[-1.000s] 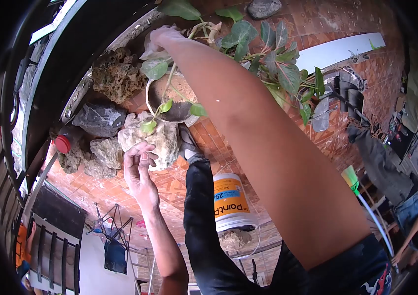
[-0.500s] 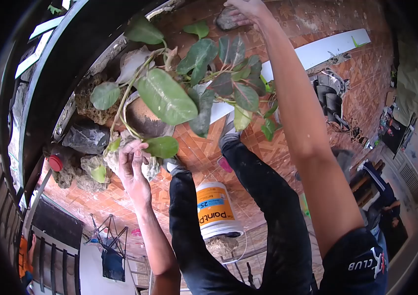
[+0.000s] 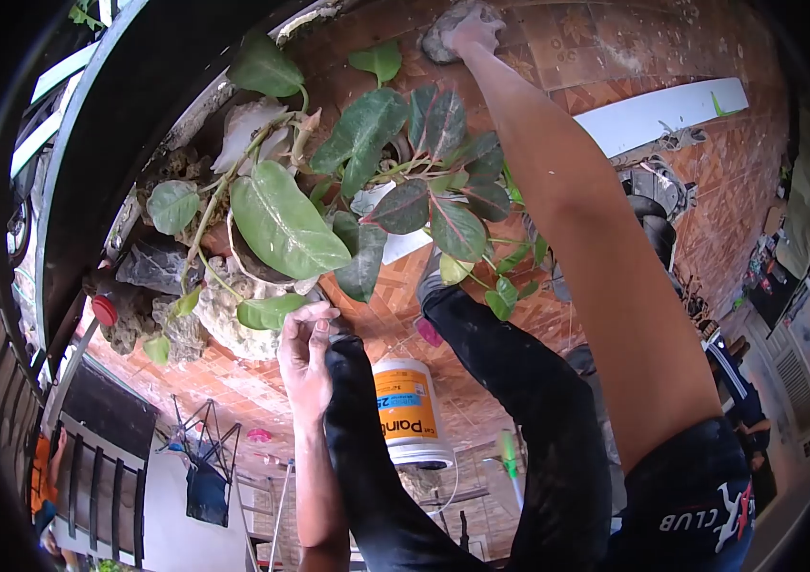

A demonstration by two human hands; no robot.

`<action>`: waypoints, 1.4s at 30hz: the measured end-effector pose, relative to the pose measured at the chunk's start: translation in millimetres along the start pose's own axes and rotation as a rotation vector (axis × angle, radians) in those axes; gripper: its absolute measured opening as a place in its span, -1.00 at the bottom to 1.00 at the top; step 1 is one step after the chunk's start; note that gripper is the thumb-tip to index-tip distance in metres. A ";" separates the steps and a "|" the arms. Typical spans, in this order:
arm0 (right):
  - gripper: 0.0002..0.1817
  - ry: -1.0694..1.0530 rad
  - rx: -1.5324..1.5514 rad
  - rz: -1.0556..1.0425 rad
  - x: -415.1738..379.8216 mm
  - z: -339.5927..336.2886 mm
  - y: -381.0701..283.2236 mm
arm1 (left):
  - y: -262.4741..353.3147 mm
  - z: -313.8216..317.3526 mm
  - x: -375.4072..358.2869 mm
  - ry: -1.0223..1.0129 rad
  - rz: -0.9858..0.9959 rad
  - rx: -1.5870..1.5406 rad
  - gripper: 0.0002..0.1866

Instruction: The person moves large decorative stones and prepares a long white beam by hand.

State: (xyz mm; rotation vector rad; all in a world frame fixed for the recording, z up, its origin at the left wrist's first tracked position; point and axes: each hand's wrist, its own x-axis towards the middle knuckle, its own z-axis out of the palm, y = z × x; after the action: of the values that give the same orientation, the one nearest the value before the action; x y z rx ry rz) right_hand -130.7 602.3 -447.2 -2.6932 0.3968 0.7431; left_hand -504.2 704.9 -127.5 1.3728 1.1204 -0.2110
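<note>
My right hand (image 3: 474, 34) reaches to the far edge of the floor, its fingers over a rough grey stone (image 3: 439, 40) and gripping it. My left hand (image 3: 308, 351) is beside my knee, fingers curled in close to the thumb, and no object shows in it. Just beyond its fingertips hangs a small green leaf (image 3: 270, 312) of a trailing plant. Between my arms spread a large pale-green leaf (image 3: 283, 221) and dark leaves with reddish veins (image 3: 457, 227). These leaves hide most of what holds the plants.
Pale rocks (image 3: 251, 319) and a red-capped bottle (image 3: 107, 310) lie to the left, by a dark railing (image 3: 62, 181). A paint bucket (image 3: 403, 400) stands between my legs on the tiled floor (image 3: 376, 329). A white board (image 3: 662, 116) lies at right. People are in the background.
My right hand has come down onto the grey stone and now grips it. My left hand has moved right and toward me, away from the leaf stem. The view has shifted slightly.
</note>
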 end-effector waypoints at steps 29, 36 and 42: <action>-0.73 -0.071 0.455 -0.423 -106.9 -145.3 29.4 | 22.5 43.2 -25.0 -0.102 0.084 0.139 -0.80; -0.95 0.020 1.022 -0.441 -273.1 -240.4 115.9 | 41.0 95.4 -36.7 -0.224 -0.031 0.251 -0.82; -0.98 -0.229 0.792 -0.050 -391.9 -262.6 243.5 | 62.0 147.1 -47.3 -0.332 0.191 0.475 -0.83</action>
State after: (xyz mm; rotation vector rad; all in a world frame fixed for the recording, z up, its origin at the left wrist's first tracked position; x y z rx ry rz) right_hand -421.4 352.9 -79.6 -1.8529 0.4457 0.6818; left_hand -410.6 575.3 -81.0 1.7752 0.6774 -0.5709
